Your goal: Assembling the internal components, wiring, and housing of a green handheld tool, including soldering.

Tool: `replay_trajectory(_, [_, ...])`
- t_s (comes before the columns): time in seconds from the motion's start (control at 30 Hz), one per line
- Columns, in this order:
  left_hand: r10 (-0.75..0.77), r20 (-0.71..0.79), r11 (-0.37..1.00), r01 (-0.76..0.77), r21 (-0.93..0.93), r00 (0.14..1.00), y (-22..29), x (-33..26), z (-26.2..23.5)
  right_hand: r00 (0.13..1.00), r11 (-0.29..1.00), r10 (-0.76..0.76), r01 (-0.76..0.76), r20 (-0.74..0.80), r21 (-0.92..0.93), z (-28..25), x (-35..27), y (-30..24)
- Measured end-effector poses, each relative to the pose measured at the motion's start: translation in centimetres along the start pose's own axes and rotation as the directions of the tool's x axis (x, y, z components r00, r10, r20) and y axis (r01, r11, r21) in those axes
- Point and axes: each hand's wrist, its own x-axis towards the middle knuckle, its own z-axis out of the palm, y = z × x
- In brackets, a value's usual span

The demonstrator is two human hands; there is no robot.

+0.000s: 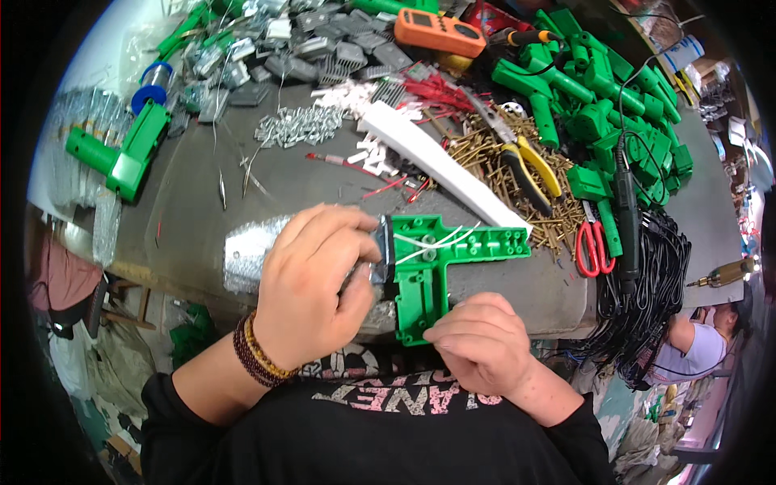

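In front of me lies a green plastic housing half [422, 295], its hollow inside facing up, with posts and ribs showing. White wires [440, 241] run across it from a black collar [386, 250] at its left end. Beyond the collar extends a silver metal piece [246, 255] in clear bubbly wrap. My left hand [319, 275] is closed over this metal piece by the collar, hiding much of it. At the housing's lower corner, my right hand [481, 347] has its fingers curled together, fingertips against the green edge.
Behind the housing lies a long white strip [449, 174], beside brass-coloured screws [485, 162] and yellow-black pliers [529, 170]. Red scissors [594, 246], a black-handled tool [628, 234] and black cables [647, 267] lie right. Green housings [606, 89] and an orange multimeter [439, 32] are farther back.
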Motion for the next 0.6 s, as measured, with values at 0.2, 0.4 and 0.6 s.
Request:
replay_trajectory(0.2, [0.096,0.03,0.991,-0.098,0.088,0.995,-2.0,3.9,-2.3,0.943,0.888,0.281,-0.325,-0.178,-0.325,-5.7,2.9,5.0])
replay_trajectory(0.4, [0.229,0.392,0.84,-0.385,0.383,0.891,-6.1,11.8,0.6,0.856,0.795,0.512,-0.446,0.062,-0.411,-5.2,6.6,7.2])
replay_trajectory(0.6, [0.182,0.364,0.983,-0.183,-0.03,0.914,-6.2,13.1,-3.8,0.712,0.673,0.668,-0.702,0.216,0.234,-8.0,6.8,8.7])
